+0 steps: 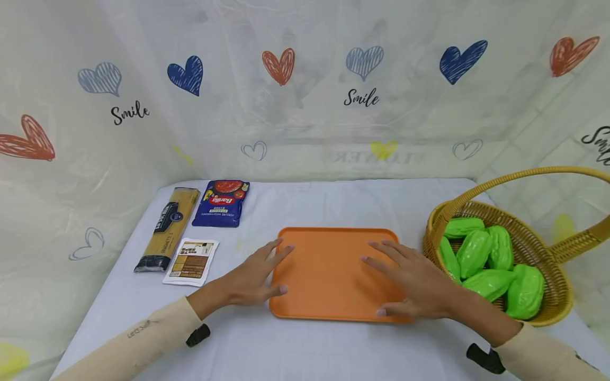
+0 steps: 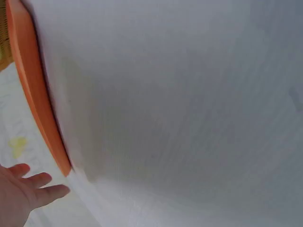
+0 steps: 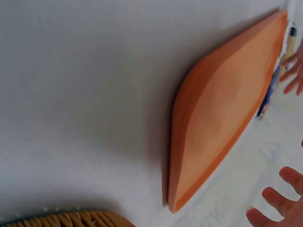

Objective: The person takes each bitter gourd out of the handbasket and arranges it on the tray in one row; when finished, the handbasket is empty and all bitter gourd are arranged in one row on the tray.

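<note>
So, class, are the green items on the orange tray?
No, the green items sit in the wicker basket beside the orange tray.

Orange tray shown slantwise on white cloth; right hand partly caught at lower right, fingers spread; left hand cropped by right edge; blue item glimpsed past tray; woven basket cut off at bottom left

Tray: right edge largely hidden by the right hand, part of the left edge by the left hand; contact with either cannot be determined. Basket: handle cut off at the head view's right edge. Green items: overlapping, partly hiding one another. White packet: fine print illegible. Both sleeves: cut off at the near edge.
</note>
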Demonstrator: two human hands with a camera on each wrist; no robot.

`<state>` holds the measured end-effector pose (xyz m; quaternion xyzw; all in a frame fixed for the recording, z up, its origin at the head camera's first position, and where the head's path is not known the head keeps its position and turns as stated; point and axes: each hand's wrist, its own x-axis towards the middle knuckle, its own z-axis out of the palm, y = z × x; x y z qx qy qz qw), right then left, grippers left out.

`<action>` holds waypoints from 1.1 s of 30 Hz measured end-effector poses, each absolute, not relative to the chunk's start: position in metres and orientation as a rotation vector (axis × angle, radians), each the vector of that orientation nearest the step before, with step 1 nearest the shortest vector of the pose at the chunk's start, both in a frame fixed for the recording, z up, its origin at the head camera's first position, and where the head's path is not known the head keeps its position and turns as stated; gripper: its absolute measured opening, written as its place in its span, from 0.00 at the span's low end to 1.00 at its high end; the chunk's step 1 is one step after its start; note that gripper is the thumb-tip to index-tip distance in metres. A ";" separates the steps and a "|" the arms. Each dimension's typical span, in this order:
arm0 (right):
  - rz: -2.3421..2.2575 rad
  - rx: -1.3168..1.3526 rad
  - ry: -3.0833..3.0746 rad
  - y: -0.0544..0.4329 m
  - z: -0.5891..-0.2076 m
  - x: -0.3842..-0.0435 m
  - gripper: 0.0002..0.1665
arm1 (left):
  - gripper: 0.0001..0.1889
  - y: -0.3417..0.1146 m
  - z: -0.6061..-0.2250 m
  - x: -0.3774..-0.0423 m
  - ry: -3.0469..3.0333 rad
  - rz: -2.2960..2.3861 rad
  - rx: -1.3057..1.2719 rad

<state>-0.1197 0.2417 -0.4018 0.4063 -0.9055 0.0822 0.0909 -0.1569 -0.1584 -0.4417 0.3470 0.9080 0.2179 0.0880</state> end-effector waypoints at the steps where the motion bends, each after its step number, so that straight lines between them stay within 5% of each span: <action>1: 0.278 1.194 -2.705 0.244 -0.399 -0.119 0.57 | 0.48 -0.158 -0.442 -0.157 2.691 0.690 0.989; 21: 0.984 0.871 -2.894 0.310 -0.352 -0.101 0.39 | 0.50 -0.156 -0.450 -0.175 2.417 1.323 0.134; 33: 1.062 0.779 -2.959 0.348 -0.340 -0.117 0.27 | 0.44 -0.151 -0.452 -0.179 2.263 1.484 0.043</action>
